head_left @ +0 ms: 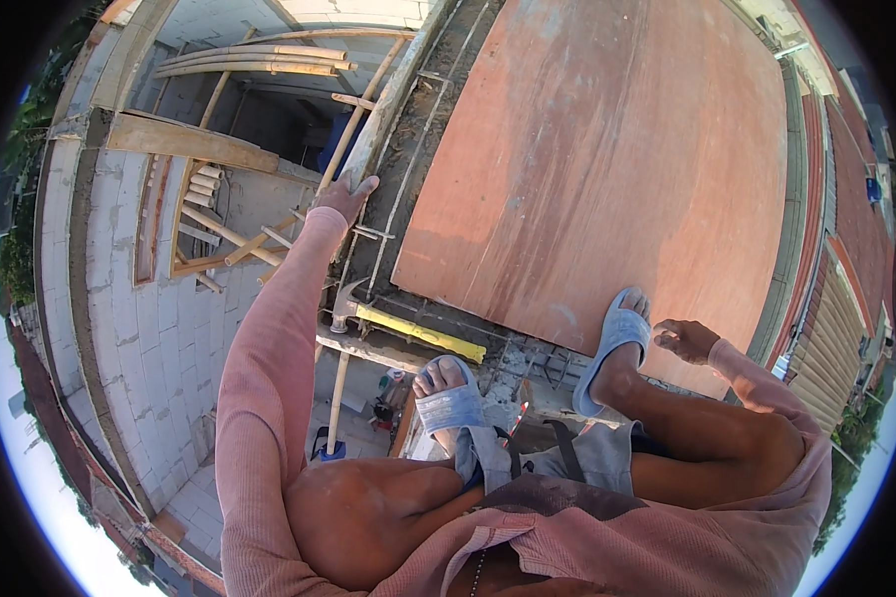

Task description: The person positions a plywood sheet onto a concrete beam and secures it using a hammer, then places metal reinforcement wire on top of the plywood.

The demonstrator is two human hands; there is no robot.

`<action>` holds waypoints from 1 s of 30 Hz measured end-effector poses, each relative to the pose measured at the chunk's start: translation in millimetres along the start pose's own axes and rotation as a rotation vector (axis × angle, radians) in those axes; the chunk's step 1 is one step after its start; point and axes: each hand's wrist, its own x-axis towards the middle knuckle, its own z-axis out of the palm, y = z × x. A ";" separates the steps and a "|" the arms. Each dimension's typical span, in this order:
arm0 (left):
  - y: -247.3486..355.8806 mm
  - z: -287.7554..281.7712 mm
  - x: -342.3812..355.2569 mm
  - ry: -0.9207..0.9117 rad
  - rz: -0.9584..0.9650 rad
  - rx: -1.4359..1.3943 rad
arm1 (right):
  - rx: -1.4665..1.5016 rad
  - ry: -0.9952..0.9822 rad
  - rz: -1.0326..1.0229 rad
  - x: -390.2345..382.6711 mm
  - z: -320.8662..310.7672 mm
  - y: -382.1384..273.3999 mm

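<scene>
My left hand [342,199] reaches forward and grips the edge of a formwork board [380,129], thumb on the inner side; its other fingers are partly hidden. My right hand [685,341] hangs beside my right foot, above the reddish plywood sheet [607,169], fingers loosely bent and holding nothing. A claw hammer [423,332] with a yellow handle lies across the near corner of the formwork, between my left forearm and the plywood. Steel reinforcing bars [408,164] run along the channel between board and plywood.
I squat high up in blue sandals [451,403]. To the left is a drop beside a block wall [110,328], with bamboo poles [259,62] and a wooden beam [194,142] across it. Tools lie on a floor far below. Corrugated roofs [826,343] stand to the right.
</scene>
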 end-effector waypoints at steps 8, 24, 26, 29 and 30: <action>8.6 -4.2 -9.4 -0.008 0.019 0.001 | 0.027 0.013 0.025 0.4 -3.2 4.5; -7.2 1.4 1.9 0.009 0.044 0.025 | -0.040 0.028 0.010 5.3 1.4 17.5; 1.2 -4.0 -4.8 -0.028 -0.008 0.033 | -0.040 0.034 0.015 5.3 1.8 23.3; 9.7 -2.2 -4.7 -0.026 -0.003 0.026 | -0.043 0.034 0.020 -1.0 1.5 26.6; 8.7 -3.4 -5.6 -0.022 0.001 0.027 | -0.046 0.025 0.033 -1.8 0.6 23.9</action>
